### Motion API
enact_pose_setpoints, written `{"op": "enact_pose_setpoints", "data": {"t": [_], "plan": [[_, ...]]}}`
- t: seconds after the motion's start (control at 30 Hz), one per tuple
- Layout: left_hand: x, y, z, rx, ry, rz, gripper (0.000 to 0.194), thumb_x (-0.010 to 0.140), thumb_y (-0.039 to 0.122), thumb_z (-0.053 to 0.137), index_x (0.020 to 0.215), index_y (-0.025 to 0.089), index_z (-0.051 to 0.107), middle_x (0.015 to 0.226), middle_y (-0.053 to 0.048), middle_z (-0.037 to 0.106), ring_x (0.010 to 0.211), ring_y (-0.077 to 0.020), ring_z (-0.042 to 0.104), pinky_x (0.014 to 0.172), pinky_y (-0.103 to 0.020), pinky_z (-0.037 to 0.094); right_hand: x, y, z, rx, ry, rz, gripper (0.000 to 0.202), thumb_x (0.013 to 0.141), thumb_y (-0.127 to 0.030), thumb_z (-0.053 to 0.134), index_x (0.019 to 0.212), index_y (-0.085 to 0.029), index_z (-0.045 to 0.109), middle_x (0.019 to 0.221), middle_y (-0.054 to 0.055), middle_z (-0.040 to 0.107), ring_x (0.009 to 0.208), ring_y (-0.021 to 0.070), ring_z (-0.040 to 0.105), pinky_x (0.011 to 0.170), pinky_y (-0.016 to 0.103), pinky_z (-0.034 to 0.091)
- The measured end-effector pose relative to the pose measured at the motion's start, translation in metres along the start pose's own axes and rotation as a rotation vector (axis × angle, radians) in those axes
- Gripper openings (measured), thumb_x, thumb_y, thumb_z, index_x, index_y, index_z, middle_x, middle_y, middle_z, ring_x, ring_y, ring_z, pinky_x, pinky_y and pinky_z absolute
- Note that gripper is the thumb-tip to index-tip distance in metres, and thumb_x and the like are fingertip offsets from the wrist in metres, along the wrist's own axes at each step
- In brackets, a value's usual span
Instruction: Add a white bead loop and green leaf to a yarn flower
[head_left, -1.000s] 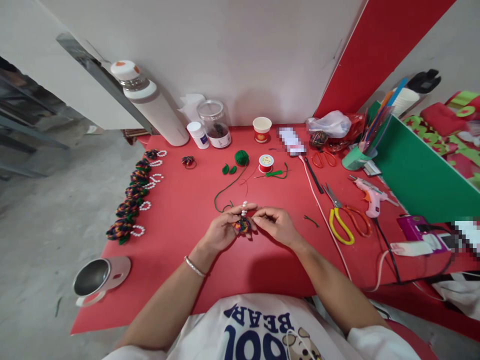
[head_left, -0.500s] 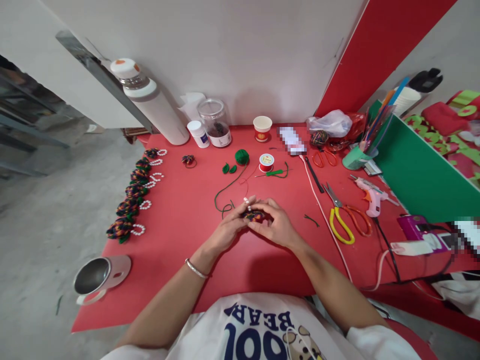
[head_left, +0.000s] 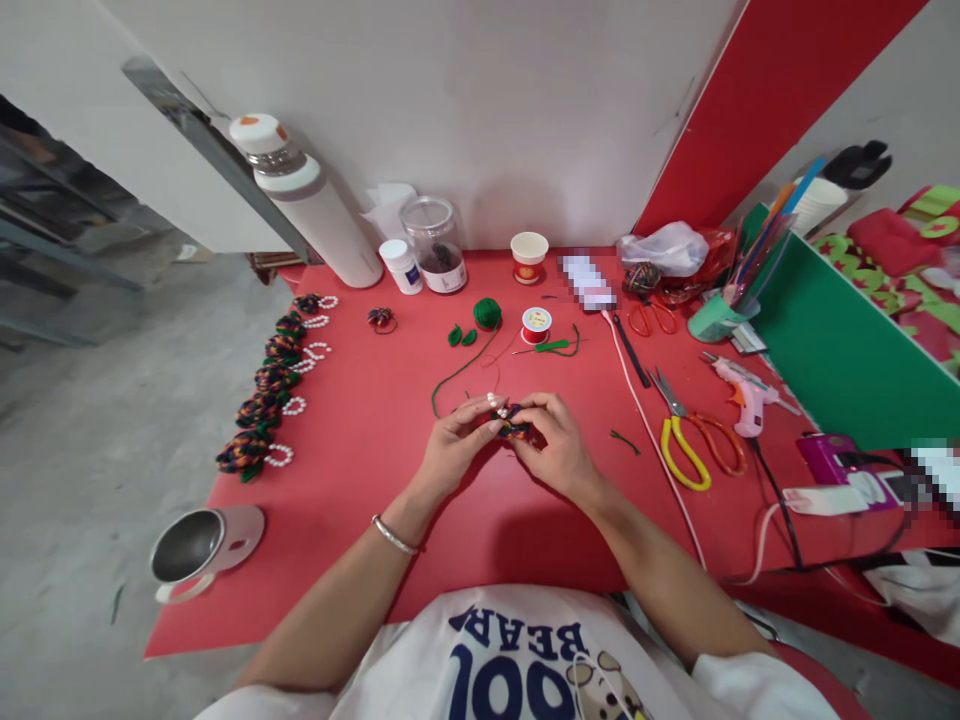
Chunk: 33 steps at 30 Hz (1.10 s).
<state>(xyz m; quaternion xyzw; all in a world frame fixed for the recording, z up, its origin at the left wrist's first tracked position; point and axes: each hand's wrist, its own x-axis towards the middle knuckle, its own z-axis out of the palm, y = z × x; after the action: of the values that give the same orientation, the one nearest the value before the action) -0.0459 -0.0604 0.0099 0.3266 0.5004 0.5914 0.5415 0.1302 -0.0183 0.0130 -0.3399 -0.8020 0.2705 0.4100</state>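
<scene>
Between my two hands is a small multicoloured yarn flower (head_left: 514, 428) with a few white pearl beads (head_left: 493, 401) at its upper left. My left hand (head_left: 457, 447) pinches its left side near the beads, and my right hand (head_left: 553, 443) grips its right side; the fingers partly hide it. A thin red thread (head_left: 498, 374) runs from the beads toward a red thread spool (head_left: 536, 325). Beyond my hands lie a green yarn ball (head_left: 487, 314), two green crocheted leaves (head_left: 462, 336) and a green-handled crochet hook (head_left: 552, 346).
Several finished yarn flowers with bead loops (head_left: 259, 409) line the left edge, near a mug (head_left: 244, 535). Scissors (head_left: 686, 430), a pink glue gun (head_left: 748, 395) and a cable (head_left: 646, 430) lie right. A white thermos (head_left: 322, 220), jar (head_left: 435, 245) and paper cup (head_left: 529, 258) stand behind.
My fingers have shifted on the yarn flower: the left thumb and fingers now pinch near the beads, and the right fingers have drawn back slightly, showing more of it. The view moved a little.
</scene>
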Motion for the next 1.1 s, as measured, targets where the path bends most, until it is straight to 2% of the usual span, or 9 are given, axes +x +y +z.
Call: {"op": "enact_pose_setpoints", "data": {"t": [0.23, 0.33, 0.5, 0.57, 0.63, 0.7, 0.8, 0.97, 1.1], "plan": [[-0.001, 0.001, 0.005, -0.211, -0.045, -0.11, 0.042, 0.07, 0.022, 0.086, 0.111, 0.024, 0.077, 0.114, -0.007, 0.075, 0.102, -0.0196, 0.069, 0.091, -0.032, 0.054, -0.003, -0.003, -0.001, 0.087, -0.098, -0.066, 0.021, 0.089, -0.021, 0.064, 0.109, -0.026, 0.066, 0.113, 0.009, 0.061, 0.108, 0.022, 0.062, 0.095, 0.038, 0.054], [0.0, 0.003, 0.006, -0.264, -0.039, -0.127, 0.041, 0.069, 0.018, 0.086, 0.108, 0.022, 0.076, 0.104, -0.006, 0.077, 0.093, -0.0172, 0.071, 0.083, -0.027, 0.056, -0.003, -0.009, -0.006, 0.231, -0.158, -0.026, 0.032, 0.084, -0.016, 0.063, 0.115, -0.025, 0.064, 0.116, 0.009, 0.06, 0.098, 0.0199, 0.064, 0.08, 0.032, 0.058], [0.002, 0.007, 0.004, -0.328, -0.066, -0.159, 0.033, 0.072, 0.02, 0.083, 0.104, 0.017, 0.075, 0.095, -0.007, 0.078, 0.078, -0.0152, 0.073, 0.072, -0.024, 0.057, -0.001, -0.011, -0.01, 0.455, -0.066, 0.324, 0.04, 0.083, -0.019, 0.056, 0.122, -0.025, 0.059, 0.109, 0.008, 0.065, 0.074, 0.0141, 0.062, 0.059, 0.026, 0.053], [0.002, 0.008, 0.004, -0.351, -0.096, -0.182, 0.034, 0.073, 0.022, 0.082, 0.106, 0.017, 0.075, 0.098, -0.009, 0.078, 0.075, -0.0165, 0.073, 0.068, -0.025, 0.058, 0.002, -0.01, -0.008, 0.604, -0.159, 0.475, 0.06, 0.081, -0.024, 0.056, 0.14, -0.027, 0.046, 0.095, 0.004, 0.067, 0.069, 0.0148, 0.062, 0.05, 0.024, 0.051], [0.001, 0.008, 0.004, -0.377, -0.113, -0.174, 0.035, 0.072, 0.022, 0.084, 0.105, 0.016, 0.075, 0.099, -0.009, 0.078, 0.076, -0.0173, 0.073, 0.068, -0.026, 0.058, 0.004, -0.01, -0.006, 0.691, -0.301, 0.568, 0.068, 0.079, -0.031, 0.061, 0.144, -0.027, 0.043, 0.093, 0.004, 0.068, 0.07, 0.0167, 0.065, 0.047, 0.023, 0.051], [0.001, 0.007, 0.004, -0.383, -0.11, -0.164, 0.035, 0.071, 0.022, 0.086, 0.103, 0.016, 0.076, 0.097, -0.009, 0.078, 0.078, -0.0171, 0.073, 0.07, -0.026, 0.058, 0.005, -0.01, -0.004, 0.634, -0.379, 0.595, 0.052, 0.082, -0.037, 0.062, 0.132, -0.024, 0.057, 0.086, 0.003, 0.068, 0.067, 0.0163, 0.064, 0.05, 0.025, 0.054], [0.005, 0.004, 0.002, -0.364, -0.067, -0.102, 0.033, 0.072, 0.024, 0.085, 0.103, 0.016, 0.076, 0.092, -0.008, 0.078, 0.074, -0.0164, 0.071, 0.067, -0.025, 0.057, 0.007, -0.008, -0.006, 0.463, -0.331, 0.637, 0.036, 0.084, -0.049, 0.063, 0.103, -0.019, 0.071, 0.072, 0.003, 0.065, 0.059, 0.0154, 0.061, 0.05, 0.026, 0.052], [0.01, 0.004, -0.003, -0.338, -0.012, -0.048, 0.026, 0.071, 0.026, 0.085, 0.094, 0.016, 0.077, 0.088, -0.009, 0.078, 0.075, -0.018, 0.071, 0.063, -0.025, 0.056, 0.009, 0.005, -0.017, 0.298, -0.144, 0.647, 0.04, 0.082, -0.057, 0.064, 0.089, -0.019, 0.072, 0.065, 0.001, 0.06, 0.055, 0.0138, 0.055, 0.051, 0.026, 0.049], [0.008, 0.002, -0.004, -0.212, -0.066, 0.037, 0.027, 0.075, 0.024, 0.079, 0.101, 0.018, 0.077, 0.089, -0.008, 0.078, 0.074, -0.0185, 0.07, 0.061, -0.026, 0.055, 0.009, 0.016, -0.02, 0.323, -0.102, 0.641, 0.037, 0.082, -0.054, 0.065, 0.087, -0.018, 0.071, 0.062, 0.0, 0.057, 0.052, 0.012, 0.05, 0.049, 0.024, 0.045]]}}
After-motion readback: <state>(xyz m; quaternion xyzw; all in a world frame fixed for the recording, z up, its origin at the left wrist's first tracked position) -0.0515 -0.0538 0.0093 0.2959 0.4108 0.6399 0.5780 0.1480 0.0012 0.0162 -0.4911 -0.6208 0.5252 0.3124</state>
